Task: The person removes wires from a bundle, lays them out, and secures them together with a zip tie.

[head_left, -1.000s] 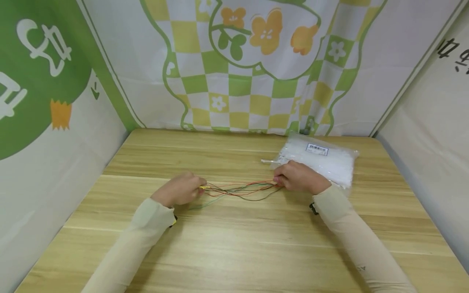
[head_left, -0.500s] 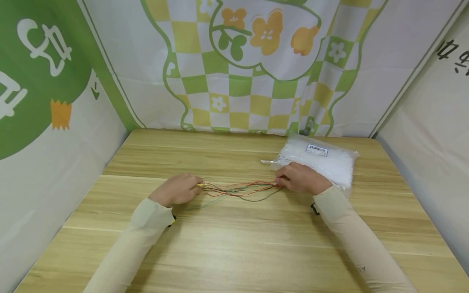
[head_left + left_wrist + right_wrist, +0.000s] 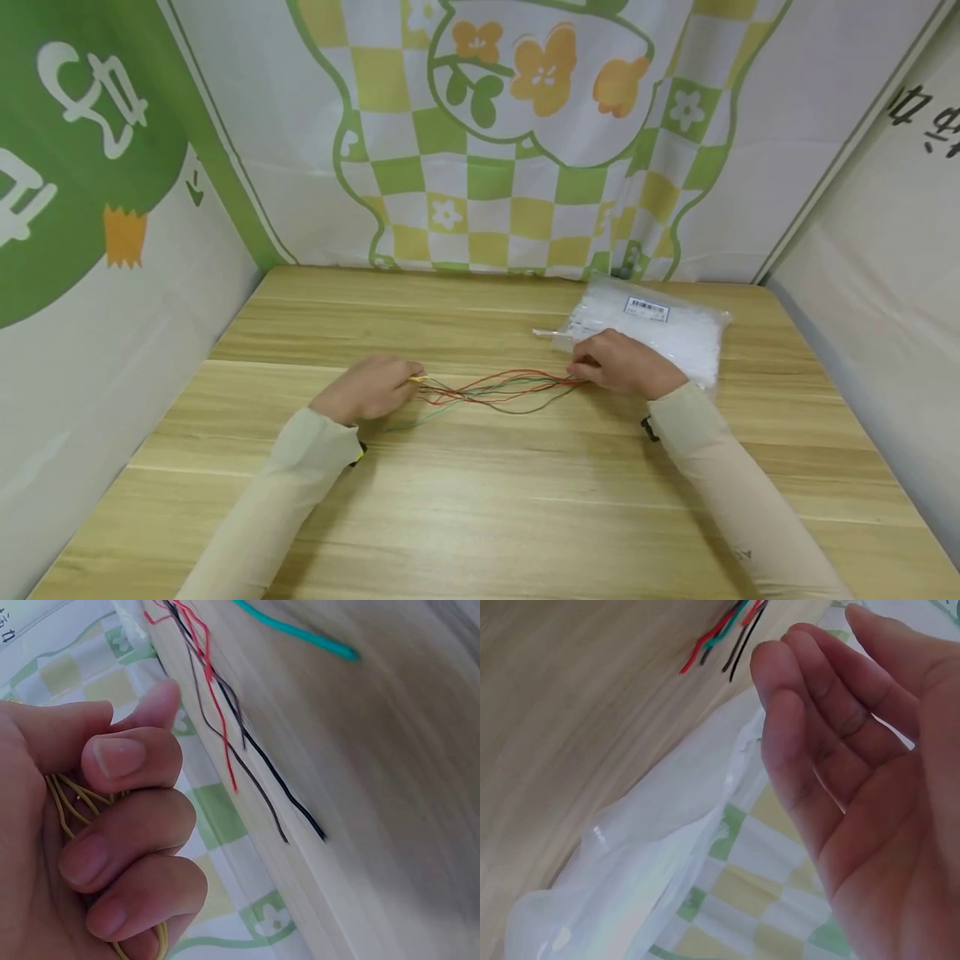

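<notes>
A loose bundle of thin coloured wires in red, green, black and yellow lies across the wooden table between my hands. My left hand grips the bundle's left end. In the left wrist view its curled fingers hold yellow wires, while red, black and teal strands lie beyond on the wood. My right hand rests at the bundle's right end. In the right wrist view its fingers are relaxed and hold nothing, a little apart from the wire ends.
A clear plastic bag of white cable ties lies just behind my right hand, near the table's back right corner; its film shows in the right wrist view. Printed cloth walls close in the table on the left, back and right.
My right hand has shifted slightly to the right along the wire ends. The left hand has hardly moved and keeps its hold.
</notes>
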Available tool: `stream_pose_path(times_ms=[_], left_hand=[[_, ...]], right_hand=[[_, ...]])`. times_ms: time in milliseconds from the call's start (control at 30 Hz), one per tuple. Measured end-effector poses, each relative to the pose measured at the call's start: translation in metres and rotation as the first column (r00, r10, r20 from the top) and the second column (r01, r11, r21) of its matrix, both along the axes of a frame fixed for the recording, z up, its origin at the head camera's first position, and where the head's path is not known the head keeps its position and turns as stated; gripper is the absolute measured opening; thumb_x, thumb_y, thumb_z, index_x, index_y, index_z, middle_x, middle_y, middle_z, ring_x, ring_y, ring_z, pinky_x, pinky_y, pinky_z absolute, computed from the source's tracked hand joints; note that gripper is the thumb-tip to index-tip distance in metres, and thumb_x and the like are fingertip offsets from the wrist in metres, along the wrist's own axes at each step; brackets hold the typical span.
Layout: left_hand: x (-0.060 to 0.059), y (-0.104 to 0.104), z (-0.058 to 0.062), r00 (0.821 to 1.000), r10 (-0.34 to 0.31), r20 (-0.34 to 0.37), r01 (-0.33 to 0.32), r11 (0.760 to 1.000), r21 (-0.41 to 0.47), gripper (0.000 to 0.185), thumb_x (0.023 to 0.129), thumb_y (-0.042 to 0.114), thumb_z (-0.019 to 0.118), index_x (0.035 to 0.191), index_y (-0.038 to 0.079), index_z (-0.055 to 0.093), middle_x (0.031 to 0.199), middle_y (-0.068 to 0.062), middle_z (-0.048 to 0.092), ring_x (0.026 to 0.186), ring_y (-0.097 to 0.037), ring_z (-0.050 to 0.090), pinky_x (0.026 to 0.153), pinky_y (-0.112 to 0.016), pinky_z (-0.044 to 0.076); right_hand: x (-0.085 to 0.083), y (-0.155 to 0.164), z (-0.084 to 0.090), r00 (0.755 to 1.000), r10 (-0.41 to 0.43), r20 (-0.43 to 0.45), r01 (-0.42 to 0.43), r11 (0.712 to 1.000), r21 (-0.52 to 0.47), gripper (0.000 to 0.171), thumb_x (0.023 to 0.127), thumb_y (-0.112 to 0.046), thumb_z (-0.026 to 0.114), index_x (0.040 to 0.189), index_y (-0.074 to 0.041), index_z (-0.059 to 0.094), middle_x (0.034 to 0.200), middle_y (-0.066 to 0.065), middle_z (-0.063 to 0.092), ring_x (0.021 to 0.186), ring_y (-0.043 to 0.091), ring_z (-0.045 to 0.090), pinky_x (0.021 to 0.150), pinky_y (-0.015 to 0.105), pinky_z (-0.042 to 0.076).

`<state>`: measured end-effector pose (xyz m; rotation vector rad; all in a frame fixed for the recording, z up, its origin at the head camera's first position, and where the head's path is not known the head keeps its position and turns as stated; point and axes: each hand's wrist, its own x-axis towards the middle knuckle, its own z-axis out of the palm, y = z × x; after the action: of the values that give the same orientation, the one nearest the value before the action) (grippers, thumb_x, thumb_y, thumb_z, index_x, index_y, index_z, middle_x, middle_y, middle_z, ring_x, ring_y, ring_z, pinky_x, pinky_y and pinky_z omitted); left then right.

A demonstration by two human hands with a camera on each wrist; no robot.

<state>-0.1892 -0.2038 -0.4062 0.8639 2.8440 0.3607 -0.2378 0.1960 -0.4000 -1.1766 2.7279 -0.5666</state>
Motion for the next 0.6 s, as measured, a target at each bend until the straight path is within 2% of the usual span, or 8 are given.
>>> stream_pose_path(times_ms=[233,333,433,500,600], left_hand=[[-0.002,0.015,0.001,1.0,-0.023,-0.008,0.023,0.999,0.023,0.028,0.106,0.013,0.052,0.079,0.019,0.049,0.068,0.007,0.039,0.064,-0.01,0.041,0.067,-0.032,0.04],[-0.003,0.024,0.004,1.0,-0.026,0.013,0.025,0.999,0.023,0.028,0.107,0.014,0.052,0.08,0.019,0.05,0.068,0.008,0.039,0.062,-0.009,0.038,0.065,-0.03,0.039],[-0.005,0.034,0.007,0.999,-0.033,0.028,0.033,0.999,0.021,0.023,0.108,0.015,0.052,0.086,0.018,0.057,0.068,0.008,0.043,0.062,-0.008,0.042,0.068,-0.032,0.043],[-0.005,0.04,0.008,0.999,-0.041,0.034,0.04,0.999,0.017,0.018,0.108,0.015,0.052,0.096,0.013,0.065,0.072,0.008,0.05,0.065,-0.008,0.046,0.073,-0.034,0.049],[-0.006,0.048,0.007,0.997,-0.063,0.041,0.062,0.998,0.027,0.02,0.109,0.013,0.051,0.107,0.007,0.07,0.072,0.006,0.055,0.063,-0.008,0.047,0.077,-0.036,0.052]], right_hand=[[0.003,-0.013,0.002,0.998,0.066,-0.022,-0.067,0.996,-0.054,0.026,0.102,-0.016,0.071,0.077,-0.011,0.068,0.064,-0.013,0.046,0.058,0.0,0.039,0.06,0.021,0.037],[0.006,-0.02,0.006,0.995,0.09,-0.033,-0.092,0.994,-0.066,0.026,0.102,-0.016,0.071,0.077,-0.011,0.069,0.064,-0.013,0.047,0.058,0.0,0.039,0.06,0.021,0.038],[0.008,-0.028,0.011,0.993,0.114,-0.034,-0.116,0.991,-0.073,0.023,0.103,-0.015,0.071,0.08,-0.011,0.071,0.068,-0.012,0.053,0.059,0.0,0.042,0.061,0.022,0.04],[0.009,-0.033,0.013,0.992,0.124,-0.025,-0.126,0.989,-0.075,0.022,0.103,-0.015,0.07,0.082,-0.011,0.073,0.069,-0.01,0.056,0.059,0.001,0.043,0.061,0.022,0.041],[0.008,-0.042,0.014,0.99,0.139,-0.02,-0.14,0.987,-0.08,0.02,0.103,-0.015,0.07,0.084,-0.01,0.074,0.072,-0.007,0.063,0.06,0.001,0.046,0.061,0.022,0.044]])
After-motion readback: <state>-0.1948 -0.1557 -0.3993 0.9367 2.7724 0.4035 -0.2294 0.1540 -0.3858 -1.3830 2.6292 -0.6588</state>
